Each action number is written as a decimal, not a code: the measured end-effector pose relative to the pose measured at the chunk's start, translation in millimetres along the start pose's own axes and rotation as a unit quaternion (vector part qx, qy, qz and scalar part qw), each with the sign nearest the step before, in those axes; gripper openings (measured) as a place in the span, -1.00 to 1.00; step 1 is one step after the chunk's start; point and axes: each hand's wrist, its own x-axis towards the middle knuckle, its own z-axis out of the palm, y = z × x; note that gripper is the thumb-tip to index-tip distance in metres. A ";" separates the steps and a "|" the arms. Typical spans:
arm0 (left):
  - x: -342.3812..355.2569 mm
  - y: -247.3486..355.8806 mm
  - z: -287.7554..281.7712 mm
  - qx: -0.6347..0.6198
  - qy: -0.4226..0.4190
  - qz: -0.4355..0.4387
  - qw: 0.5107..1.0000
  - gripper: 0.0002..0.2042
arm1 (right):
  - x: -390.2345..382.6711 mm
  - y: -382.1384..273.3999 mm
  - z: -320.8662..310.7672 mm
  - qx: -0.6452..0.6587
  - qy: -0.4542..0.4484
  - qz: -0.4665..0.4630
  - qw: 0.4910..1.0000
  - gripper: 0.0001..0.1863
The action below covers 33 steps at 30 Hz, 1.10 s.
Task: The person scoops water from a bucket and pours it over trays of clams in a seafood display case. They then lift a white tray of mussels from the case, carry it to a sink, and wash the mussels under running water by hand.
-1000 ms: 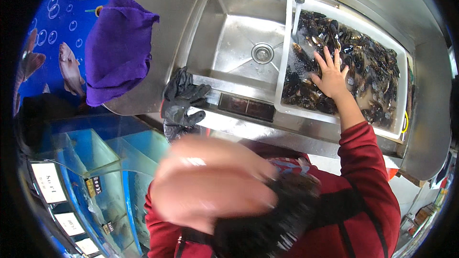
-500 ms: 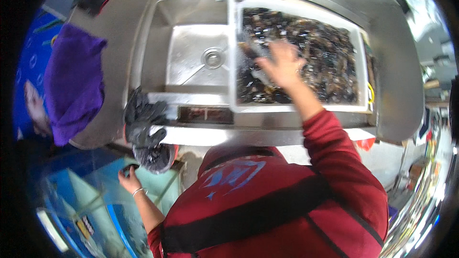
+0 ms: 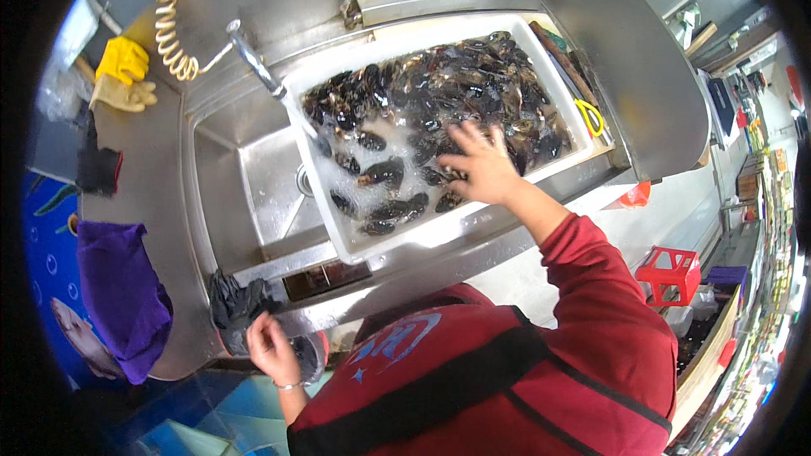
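Here, seen from above, a steel sink unit point(image 3: 169, 228) fills the upper middle of the frame. A white tub point(image 3: 422, 241) sits across its right-hand part, tilted down toward the lower left, and is packed with dark mussels point(image 3: 439, 93) lying in foamy water. The right hand point(image 3: 480, 165) reaches up from the lower right in a red sleeve point(image 3: 600, 287); its fingers are spread and flat, resting on the mussels close to the tub's lower rim and clenching nothing. A tap point(image 3: 253, 63) slants down from the upper left and ends over the tub's left edge, beside a coiled hose point(image 3: 173, 25). Left of the tub, the bare steel basin point(image 3: 266, 194) stands open, the one free well in the unit. The left hand point(image 3: 270, 346) is at the lower left, against the sink's front edge, its fingers touching a black glove point(image 3: 232, 304) draped over that edge; whether it grips the glove or only rests on it cannot be told at this angle. Along the left counter lie a purple cloth point(image 3: 118, 295), a dark rag point(image 3: 97, 165) and yellow gloves point(image 3: 122, 72), all well apart from both hands. Right of the tub, a narrow strip holds a yellow-handled tool point(image 3: 591, 114), just beside the tub's far wall. A red crate point(image 3: 672, 274) stands at the right of the frame, below the counter.
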 end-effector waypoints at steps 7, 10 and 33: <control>94.2 102.3 116.6 0.079 -0.260 0.201 0.941 -0.43 | 11.7 91.3 15.1 0.163 0.075 0.404 0.897 0.04; 112.1 117.2 164.2 0.219 -0.340 0.244 0.881 -0.18 | 44.6 85.1 13.1 0.217 0.057 0.443 0.868 0.09; 221.5 137.1 236.9 0.384 -0.357 0.176 0.833 -0.30 | 1.5 -27.0 -26.9 0.034 -0.107 -0.078 0.991 -0.11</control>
